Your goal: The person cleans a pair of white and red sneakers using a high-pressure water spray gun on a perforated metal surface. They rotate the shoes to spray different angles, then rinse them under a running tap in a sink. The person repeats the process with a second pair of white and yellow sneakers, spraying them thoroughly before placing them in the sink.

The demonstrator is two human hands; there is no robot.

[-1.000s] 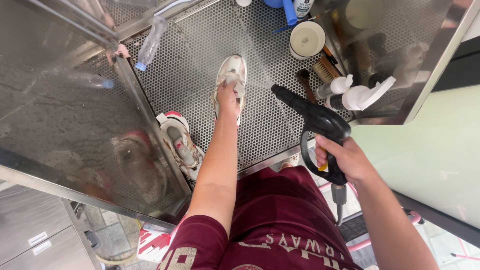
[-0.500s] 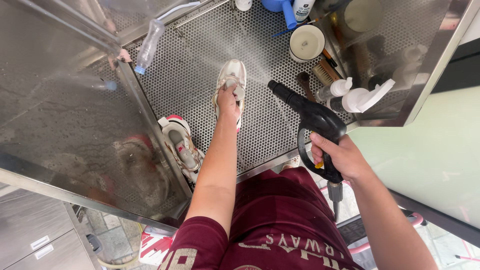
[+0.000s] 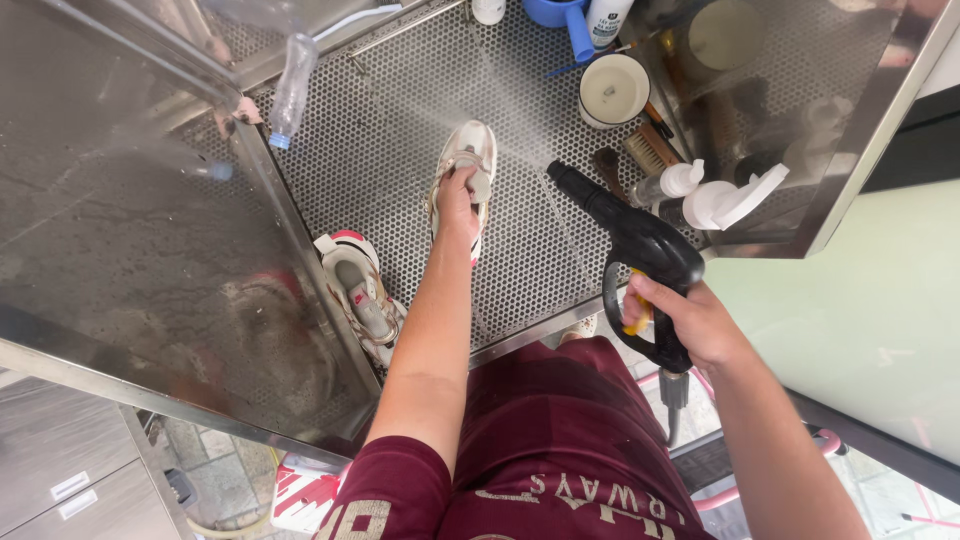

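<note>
The left hand [image 3: 457, 200] grips a white shoe [image 3: 466, 160] on the perforated metal tray [image 3: 400, 130]. The right hand [image 3: 690, 322] holds a black spray gun [image 3: 635, 245], its nozzle pointing toward the shoe. A second shoe [image 3: 358, 290] leans against the steel wall [image 3: 120, 260]. Brushes [image 3: 650, 145] and spray bottles [image 3: 715, 195] stand near.

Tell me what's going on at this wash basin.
A person holds a white shoe down on the perforated metal basin floor with the left hand. The right hand grips a black spray gun aimed toward the shoe. A second shoe leans by the basin's left wall. Bottles and brushes sit to the right.
</note>
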